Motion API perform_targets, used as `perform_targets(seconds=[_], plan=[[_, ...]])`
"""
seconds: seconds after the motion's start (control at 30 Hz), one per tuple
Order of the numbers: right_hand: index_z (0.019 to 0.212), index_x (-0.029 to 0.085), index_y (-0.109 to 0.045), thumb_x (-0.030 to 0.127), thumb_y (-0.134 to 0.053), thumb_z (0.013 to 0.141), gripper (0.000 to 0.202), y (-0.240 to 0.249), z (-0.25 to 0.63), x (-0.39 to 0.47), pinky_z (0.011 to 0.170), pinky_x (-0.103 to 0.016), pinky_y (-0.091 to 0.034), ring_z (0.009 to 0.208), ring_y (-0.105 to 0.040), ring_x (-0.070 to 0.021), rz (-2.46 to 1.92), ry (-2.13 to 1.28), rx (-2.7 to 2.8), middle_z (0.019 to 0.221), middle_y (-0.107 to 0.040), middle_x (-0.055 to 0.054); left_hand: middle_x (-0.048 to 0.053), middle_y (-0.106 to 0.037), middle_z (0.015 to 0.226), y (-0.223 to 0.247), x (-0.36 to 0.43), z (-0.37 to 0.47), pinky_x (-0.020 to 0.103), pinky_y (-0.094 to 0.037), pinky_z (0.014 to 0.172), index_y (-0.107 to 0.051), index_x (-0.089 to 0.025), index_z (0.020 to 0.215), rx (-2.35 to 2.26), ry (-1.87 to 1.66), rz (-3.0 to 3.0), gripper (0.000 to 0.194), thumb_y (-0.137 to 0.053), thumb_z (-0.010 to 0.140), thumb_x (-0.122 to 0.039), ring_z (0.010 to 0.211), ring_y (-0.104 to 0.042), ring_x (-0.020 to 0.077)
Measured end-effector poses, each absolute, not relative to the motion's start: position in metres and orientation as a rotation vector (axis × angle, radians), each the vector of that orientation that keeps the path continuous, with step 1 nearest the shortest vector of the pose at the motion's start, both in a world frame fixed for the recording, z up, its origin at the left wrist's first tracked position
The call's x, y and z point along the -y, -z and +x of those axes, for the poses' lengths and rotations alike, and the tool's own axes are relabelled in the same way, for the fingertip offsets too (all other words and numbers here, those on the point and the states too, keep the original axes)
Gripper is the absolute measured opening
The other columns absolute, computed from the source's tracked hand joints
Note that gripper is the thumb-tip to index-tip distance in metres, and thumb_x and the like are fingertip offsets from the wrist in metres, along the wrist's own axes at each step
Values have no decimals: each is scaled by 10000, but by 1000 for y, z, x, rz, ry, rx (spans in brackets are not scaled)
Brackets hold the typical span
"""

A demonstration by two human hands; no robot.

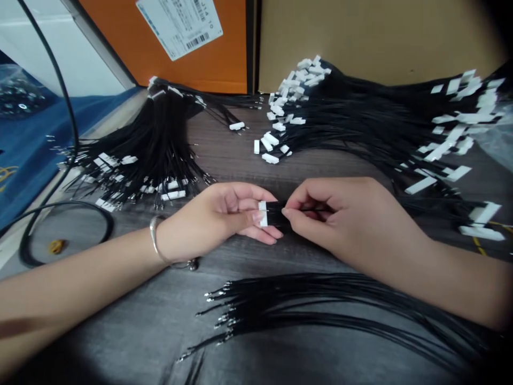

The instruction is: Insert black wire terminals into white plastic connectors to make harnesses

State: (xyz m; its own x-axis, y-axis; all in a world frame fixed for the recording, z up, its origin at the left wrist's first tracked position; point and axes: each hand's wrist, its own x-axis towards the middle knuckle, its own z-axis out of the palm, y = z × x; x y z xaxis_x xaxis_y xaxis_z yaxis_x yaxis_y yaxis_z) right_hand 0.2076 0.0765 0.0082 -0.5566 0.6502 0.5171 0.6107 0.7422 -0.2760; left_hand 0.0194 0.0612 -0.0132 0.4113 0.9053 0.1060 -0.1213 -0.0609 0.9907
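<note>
Between the thumb and fingers of my left hand (pixel 236 214) is a white connector housing (pixel 263 214), with black wires running out of it to the right. My right hand (pixel 320 208) pinches a thin black wire (pixel 306 209) just right of the housing; a metal tip lies across the housing by my left thumb. Below my hands lies a bundle of loose black wires (pixel 304 299) with bare metal terminals at their left ends. Whether the pinched wire's tip sits inside a slot I cannot tell.
Wire harnesses (pixel 156 133) with white connectors are piled at the left, and a larger pile of harnesses (pixel 360 117) spreads at the right. An orange box (pixel 192 64) and a brown cardboard box (pixel 372 37) stand behind. A black cable (pixel 68 96) loops at the left beside a small yellow object (pixel 56 246).
</note>
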Motion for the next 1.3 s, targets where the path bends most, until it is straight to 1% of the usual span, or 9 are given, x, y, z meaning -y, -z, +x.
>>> perform_targets(seconds=[0.13, 0.27, 0.47, 0.73, 0.87, 1.0, 1.13, 1.2, 1.3], plan=[[621, 199, -617, 199, -584, 722, 107, -9, 207, -76, 425, -190, -338, 445, -463, -53, -984, -177, 2303, 525, -568, 66, 59, -695, 742, 14, -61, 20, 325, -577, 764, -570, -80, 1000, -747, -988, 1379, 181, -556, 820, -59, 771, -691, 181], [611, 190, -613, 216, -580, 720, 117, -14, 208, -74, 408, -189, -339, 453, -477, -69, -1005, -275, 2296, 520, -574, 50, 45, -693, 732, 15, -62, 19, 324, -576, 765, -575, -89, 979, -748, -989, 1389, 174, -551, 814, -40, 776, -693, 181], [612, 196, -613, 181, -597, 697, 88, -12, 210, -75, 407, -187, -339, 431, -460, -58, -1012, -153, 2276, 499, -556, 58, 56, -693, 748, 16, -63, 18, 313, -575, 760, -575, -80, 965, -731, -985, 1361, 164, -543, 813, -28, 778, -689, 174], [693, 206, -628, 185, -584, 754, 78, -6, 209, -75, 494, -218, -389, 501, -511, -73, -923, 25, 2289, 591, -589, 42, 75, -692, 771, 16, -65, 17, 307, -577, 754, -571, -69, 977, -694, -984, 1356, 176, -558, 806, -30, 789, -689, 184], [706, 187, -633, 157, -586, 751, 72, -5, 209, -74, 496, -201, -378, 506, -503, -63, -871, 59, 2297, 598, -588, 42, 69, -692, 758, 17, -66, 17, 300, -579, 738, -564, -72, 979, -694, -988, 1346, 184, -552, 803, -18, 780, -691, 186], [723, 163, -628, 166, -570, 784, 84, 2, 206, -79, 517, -172, -372, 553, -501, -48, -786, 97, 2319, 623, -583, 41, 79, -694, 756, 15, -65, 18, 299, -578, 738, -552, -59, 988, -753, -989, 1350, 163, -523, 829, -37, 744, -689, 167], [723, 148, -610, 161, -584, 781, 65, 5, 206, -88, 506, -172, -361, 532, -472, -47, -679, 137, 2301, 600, -554, 43, 92, -697, 768, 15, -65, 18, 300, -575, 736, -560, -50, 1000, -755, -980, 1372, 169, -524, 835, -58, 750, -689, 176], [758, 135, -606, 153, -557, 801, 68, 0, 207, -87, 569, -194, -394, 606, -504, -74, -650, 255, 2366, 662, -569, 14, 94, -697, 785, 16, -65, 19, 298, -573, 735, -563, -52, 1008, -740, -998, 1359, 185, -545, 825, -65, 765, -688, 182], [897, 110, -597, 188, -539, 817, 126, -10, 209, -74, 757, -271, -431, 865, -527, -159, -590, 486, 2414, 911, -575, -75, 74, -688, 759, 18, -65, 19, 306, -568, 745, -571, -56, 1013, -709, -1029, 1324, 200, -554, 814, -53, 737, -686, 167]])
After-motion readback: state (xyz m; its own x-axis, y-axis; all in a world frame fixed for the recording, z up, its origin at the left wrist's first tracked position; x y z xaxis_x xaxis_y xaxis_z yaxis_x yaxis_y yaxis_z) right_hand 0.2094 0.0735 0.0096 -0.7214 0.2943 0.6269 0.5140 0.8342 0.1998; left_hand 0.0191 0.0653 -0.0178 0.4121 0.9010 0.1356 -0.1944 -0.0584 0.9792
